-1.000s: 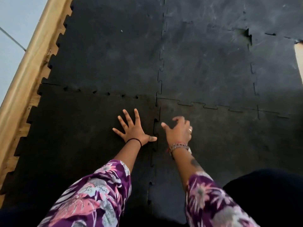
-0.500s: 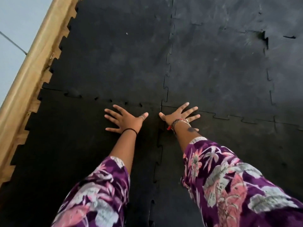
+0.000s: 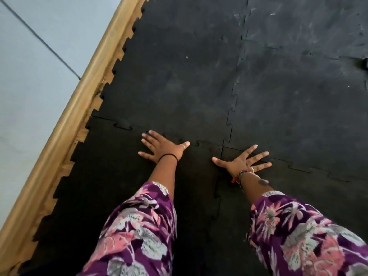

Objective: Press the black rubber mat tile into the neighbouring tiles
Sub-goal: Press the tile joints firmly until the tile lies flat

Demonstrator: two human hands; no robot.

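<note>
A black rubber mat tile (image 3: 123, 188) with jigsaw edges lies at the near left, joined to the far left tile (image 3: 179, 76) and the near right tile (image 3: 310, 196). My left hand (image 3: 162, 147) rests flat, fingers spread, on the near left tile right at its far seam. My right hand (image 3: 242, 161) lies flat with fingers fanned on the near right tile, fingertips across the seam to the far right tile (image 3: 298, 86). Neither hand holds anything.
A wooden skirting board (image 3: 65, 124) runs diagonally along the left, with a pale wall (image 3: 29, 76) beyond it. The tiles' toothed left edges leave a strip of wooden floor (image 3: 79, 136) showing. A raised tile corner (image 3: 364, 63) sits at the far right.
Both hands have slid away from me, from beside the middle vertical seam up to the far cross seam, and spread flat. The view has shifted left, closer to the skirting.
</note>
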